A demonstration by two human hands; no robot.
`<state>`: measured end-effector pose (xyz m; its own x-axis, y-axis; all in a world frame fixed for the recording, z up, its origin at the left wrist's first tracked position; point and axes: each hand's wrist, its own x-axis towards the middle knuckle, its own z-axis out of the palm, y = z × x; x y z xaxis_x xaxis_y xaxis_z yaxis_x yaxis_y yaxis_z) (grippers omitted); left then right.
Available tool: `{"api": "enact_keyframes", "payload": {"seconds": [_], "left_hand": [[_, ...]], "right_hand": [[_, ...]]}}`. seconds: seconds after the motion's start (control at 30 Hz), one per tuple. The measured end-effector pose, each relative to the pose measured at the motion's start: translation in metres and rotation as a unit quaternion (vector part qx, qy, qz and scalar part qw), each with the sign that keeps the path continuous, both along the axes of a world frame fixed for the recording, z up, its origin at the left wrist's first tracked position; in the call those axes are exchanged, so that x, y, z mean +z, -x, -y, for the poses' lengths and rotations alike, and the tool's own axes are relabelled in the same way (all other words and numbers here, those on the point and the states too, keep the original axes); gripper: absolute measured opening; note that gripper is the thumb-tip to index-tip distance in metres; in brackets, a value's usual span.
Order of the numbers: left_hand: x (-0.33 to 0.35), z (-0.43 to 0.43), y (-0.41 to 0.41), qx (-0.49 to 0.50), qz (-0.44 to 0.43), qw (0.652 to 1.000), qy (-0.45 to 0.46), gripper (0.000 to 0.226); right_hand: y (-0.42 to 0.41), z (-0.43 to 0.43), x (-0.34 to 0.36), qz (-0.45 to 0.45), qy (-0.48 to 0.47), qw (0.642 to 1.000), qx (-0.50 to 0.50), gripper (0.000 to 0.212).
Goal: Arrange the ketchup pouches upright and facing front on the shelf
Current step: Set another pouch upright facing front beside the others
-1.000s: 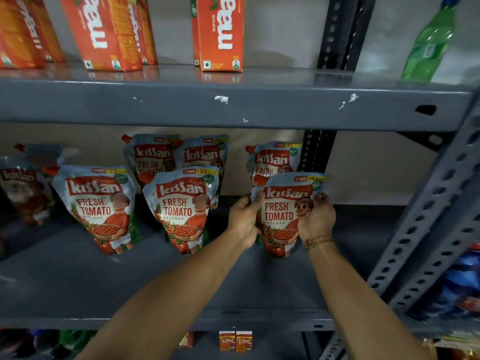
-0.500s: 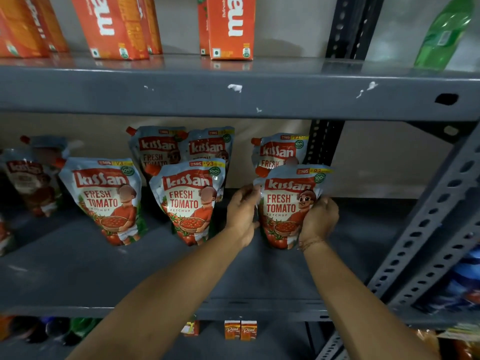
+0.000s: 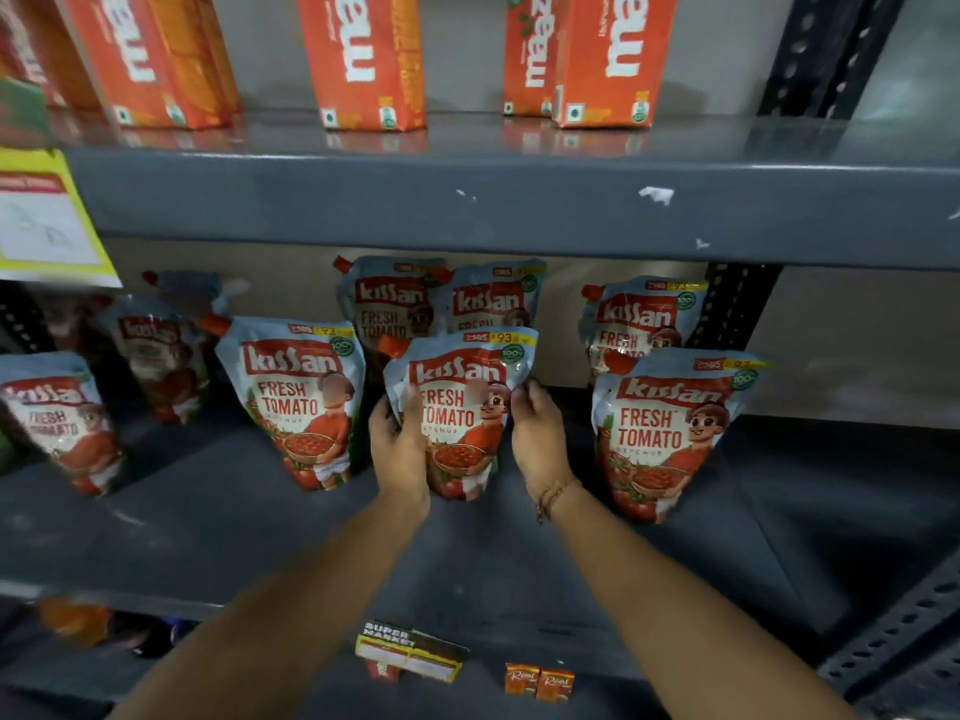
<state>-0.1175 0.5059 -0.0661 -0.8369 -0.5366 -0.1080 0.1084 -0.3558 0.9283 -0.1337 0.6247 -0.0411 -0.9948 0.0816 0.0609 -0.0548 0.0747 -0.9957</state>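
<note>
Two hands are on the middle ketchup pouch (image 3: 462,413), a grey-blue stand-up pack sitting upright and front-facing on the grey shelf (image 3: 218,517). The left hand (image 3: 400,449) has its grip wrapped round the pouch's left edge, thumb across the front. The right hand (image 3: 535,433) curls loosely at the right edge, touching it. Label reads "Kissan Fresh Tomato Ketchup", with a "93" price tag up top.

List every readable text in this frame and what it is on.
"Kissan FRESH TOMATO": pouch between left hand and right hand.
"93": its top strip.
"SUPER MARKET": shelf tag.
"Real": small cartons.
Orange cartons: lettering cropped.
Yellow sign: blurred.
</note>
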Motion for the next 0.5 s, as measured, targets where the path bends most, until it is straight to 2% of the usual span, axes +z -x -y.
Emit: {"api": "enact_keyframes", "payload": {"seconds": [0.07,0.13,0.23,0.33,0.43,0.5], "left_hand": [[0.010,0.009,0.005,-0.044,-0.032,0.998,-0.025,0.047],[0.017,0.011,0.010,-0.053,-0.027,0.998,-0.022,0.041],[0.022,0.008,0.015,-0.058,-0.007,0.998,-0.015,0.032],[0.024,-0.001,0.016,-0.065,0.005,0.997,-0.036,0.042],[0.024,-0.014,0.013,-0.074,-0.001,0.996,-0.055,0.038],[0.024,-0.019,0.011,-0.063,0.004,0.996,-0.061,0.040]], "right_hand": [[0.010,0.006,0.003,0.010,0.070,0.997,-0.006,0.027],[0.014,0.004,0.004,0.018,0.105,0.994,-0.024,0.025],[0.016,-0.001,0.004,0.011,0.074,0.996,-0.052,0.034],[0.012,-0.005,0.004,-0.017,0.062,0.992,-0.112,0.029],[0.007,-0.010,0.004,-0.042,0.065,0.981,-0.180,0.026],[0.005,-0.010,0.006,-0.047,0.055,0.980,-0.183,0.027]]}}
